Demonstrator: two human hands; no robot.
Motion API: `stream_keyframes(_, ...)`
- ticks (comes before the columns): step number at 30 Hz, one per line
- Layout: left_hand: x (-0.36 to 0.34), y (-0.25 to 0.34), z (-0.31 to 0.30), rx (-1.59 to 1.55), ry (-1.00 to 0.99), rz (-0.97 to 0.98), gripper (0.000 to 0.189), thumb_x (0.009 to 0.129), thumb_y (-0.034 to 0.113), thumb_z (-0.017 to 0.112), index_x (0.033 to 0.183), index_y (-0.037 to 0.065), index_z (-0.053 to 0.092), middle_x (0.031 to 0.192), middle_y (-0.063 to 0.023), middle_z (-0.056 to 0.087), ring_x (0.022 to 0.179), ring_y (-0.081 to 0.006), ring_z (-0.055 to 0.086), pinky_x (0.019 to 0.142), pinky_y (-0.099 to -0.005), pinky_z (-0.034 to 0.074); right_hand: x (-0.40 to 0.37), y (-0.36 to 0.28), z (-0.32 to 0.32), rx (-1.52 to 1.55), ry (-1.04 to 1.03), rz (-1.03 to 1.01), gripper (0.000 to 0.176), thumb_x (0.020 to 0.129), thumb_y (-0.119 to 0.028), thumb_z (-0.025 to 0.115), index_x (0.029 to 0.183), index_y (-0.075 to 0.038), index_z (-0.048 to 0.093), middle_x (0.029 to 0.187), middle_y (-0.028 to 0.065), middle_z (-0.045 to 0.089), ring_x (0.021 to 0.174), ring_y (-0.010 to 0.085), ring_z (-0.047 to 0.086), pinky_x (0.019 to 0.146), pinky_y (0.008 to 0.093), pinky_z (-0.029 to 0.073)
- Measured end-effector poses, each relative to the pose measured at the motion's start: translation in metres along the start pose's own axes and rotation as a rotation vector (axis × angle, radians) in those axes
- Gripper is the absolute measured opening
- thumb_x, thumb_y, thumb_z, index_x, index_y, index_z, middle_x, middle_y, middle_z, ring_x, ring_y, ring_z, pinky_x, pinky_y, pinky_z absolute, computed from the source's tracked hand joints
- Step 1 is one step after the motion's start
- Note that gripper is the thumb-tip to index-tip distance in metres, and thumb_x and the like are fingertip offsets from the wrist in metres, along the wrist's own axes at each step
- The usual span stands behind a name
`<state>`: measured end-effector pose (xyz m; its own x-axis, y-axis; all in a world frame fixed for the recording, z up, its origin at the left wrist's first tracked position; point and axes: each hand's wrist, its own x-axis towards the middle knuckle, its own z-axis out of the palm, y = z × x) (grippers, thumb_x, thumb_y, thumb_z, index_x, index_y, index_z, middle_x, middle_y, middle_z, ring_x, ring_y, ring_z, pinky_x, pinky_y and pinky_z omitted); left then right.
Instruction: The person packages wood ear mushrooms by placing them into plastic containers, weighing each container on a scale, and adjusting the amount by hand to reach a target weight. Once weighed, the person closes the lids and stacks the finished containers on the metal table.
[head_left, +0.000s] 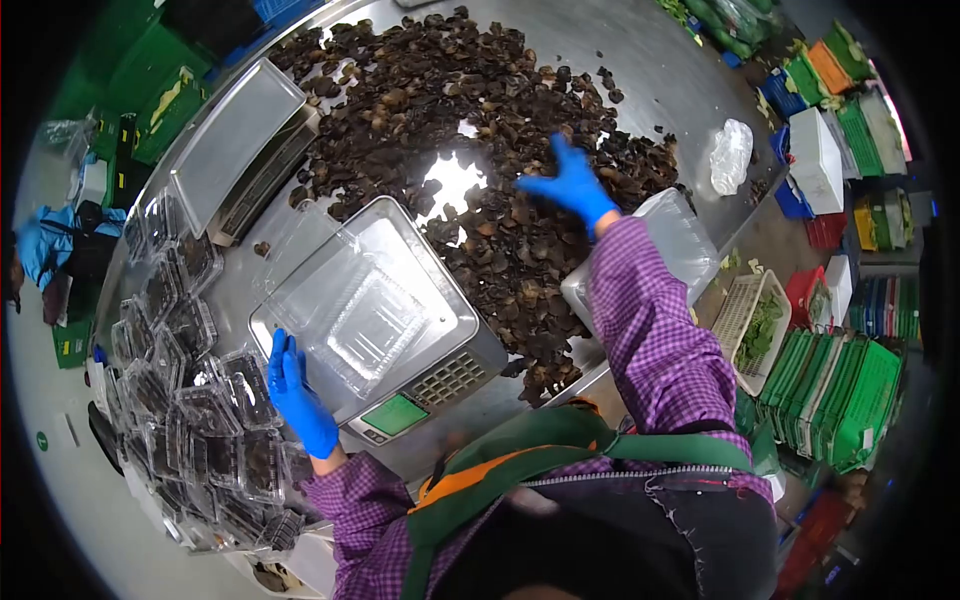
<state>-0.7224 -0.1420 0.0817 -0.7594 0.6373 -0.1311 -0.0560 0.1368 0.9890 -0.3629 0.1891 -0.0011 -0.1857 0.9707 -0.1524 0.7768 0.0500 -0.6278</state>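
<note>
Both hands wear blue gloves. My right hand (572, 186) is open, fingers spread, over a broad heap of dark brown wood ear mushrooms (420, 110); nothing shows in its grasp. To the left, a digital scale (455, 335) carries an open clear plastic clamshell box (375, 325), its lid folded back toward the far side. No mushrooms show in the box. Beside the scale's left edge is my left hand (300, 395), its fingers stretched out, fingertips right at the box's near-left side.
Filled clear boxes (210, 410) pile up along the table's left side. A second scale (240, 150) stands beyond them. Near my right forearm sit clear containers (680, 240); a crumpled plastic bag (731, 158) lies farther off. Crates (830, 395) line the right; a person (50, 245) is at far left.
</note>
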Motion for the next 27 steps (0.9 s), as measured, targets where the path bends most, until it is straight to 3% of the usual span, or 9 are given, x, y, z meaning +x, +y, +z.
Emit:
stream_keyframes(4,-0.017,0.0,0.016,0.037,0.024,-0.012,0.041,0.096,0.012,0.05,0.135,0.0,0.048,0.138,-0.0104,0.05,0.127,-0.0236,0.047,0.107,-0.0358,0.035,-0.056,-0.069,0.025,-0.534,-0.435,-0.085,0.111,0.054,-0.055,0.085,0.147,-0.023,0.033,0.152,0.0296,0.012,0.134,0.0559,0.025,0.101,0.0595,0.039)
stream_keyframes(8,-0.022,-0.001,0.024,0.131,-0.03,0.051,0.046,0.094,0.009,0.053,0.138,0.001,0.045,0.14,-0.0091,0.048,0.128,-0.0212,0.045,0.11,-0.0349,0.03,-0.019,-0.023,0.043,-0.457,-0.365,-0.212,0.065,0.066,-0.025,0.079,0.127,-0.017,0.057,0.132,0.0197,0.044,0.119,0.0434,0.048,0.093,0.0488,0.049)
stream_keyframes(10,-0.026,0.0,0.037,0.129,0.004,0.134,0.051,0.091,0.006,0.056,0.139,0.001,0.043,0.144,-0.0101,0.043,0.132,-0.0231,0.039,0.109,-0.034,0.03,-0.009,-0.014,0.039,-0.309,-0.289,-0.32,0.039,0.067,-0.012,0.074,0.105,-0.013,0.065,0.108,0.0172,0.058,0.097,0.0324,0.063,0.086,0.039,0.051)
stream_keyframes(12,-0.025,-0.005,0.042,0.079,0.016,0.08,0.059,0.088,-0.002,0.056,0.143,0.002,0.037,0.148,-0.0098,0.037,0.137,-0.0235,0.032,0.112,-0.0343,0.027,0.011,-0.003,0.027,0.092,-0.413,-0.242,0.025,0.069,-0.01,0.072,0.093,-0.009,0.065,0.096,0.0128,0.065,0.09,0.025,0.065,0.086,0.0337,0.05)
stream_keyframes(14,-0.023,-0.021,0.046,0.063,-0.014,0.206,0.061,0.089,0.0,0.056,0.145,0.001,0.034,0.146,-0.0112,0.04,0.132,-0.0201,0.038,0.11,-0.0332,0.028,0.012,-0.003,0.015,0.454,-0.309,-0.276,0.015,0.071,-0.008,0.071,0.083,-0.006,0.062,0.085,0.0067,0.066,0.088,0.0182,0.064,0.084,0.0302,0.049)
stream_keyframes(21,-0.034,-0.031,0.07,0.027,0.007,0.291,0.063,0.082,-0.013,0.041,0.143,-0.002,0.034,0.148,-0.0115,0.037,0.136,-0.0213,0.034,0.114,-0.035,0.023,-0.07,-0.125,-0.037,0.734,-0.368,-0.331,0.016,0.075,-0.003,0.07,0.086,-0.005,0.058,0.095,0.0022,0.062,0.094,0.0101,0.055,0.086,0.0279,0.046)
stream_keyframes(24,-0.036,-0.022,0.077,0.059,0.001,0.328,0.065,0.079,-0.017,0.037,0.142,-0.003,0.035,0.147,-0.0119,0.038,0.138,-0.0226,0.032,0.116,-0.036,0.021,-0.102,-0.164,-0.006,0.776,-0.429,-0.364,0.02,0.074,-0.004,0.071,0.09,-0.005,0.059,0.093,0.0026,0.063,0.097,0.0126,0.058,0.083,0.0291,0.049)
stream_keyframes(26,-0.037,-0.019,0.079,0.027,-0.025,0.335,0.061,0.082,-0.013,0.04,0.142,-0.002,0.036,0.147,-0.013,0.037,0.139,-0.0243,0.032,0.116,-0.0374,0.019,-0.128,-0.184,0.034,1.012,-0.541,-0.222,0.022,0.074,-0.006,0.071,0.093,-0.006,0.06,0.102,0.0068,0.062,0.094,0.0153,0.061,0.079,0.03,0.052)
stream_keyframes(27,-0.037,-0.021,0.078,0.048,-0.026,0.373,0.061,0.081,-0.013,0.04,0.141,-0.002,0.037,0.147,-0.0135,0.038,0.139,-0.0244,0.032,0.117,-0.0378,0.018,-0.138,-0.19,0.056,0.877,-0.493,-0.342,0.028,0.074,-0.006,0.071,0.099,-0.006,0.059,0.111,0.0102,0.058,0.097,0.0199,0.062,0.083,0.0332,0.051)
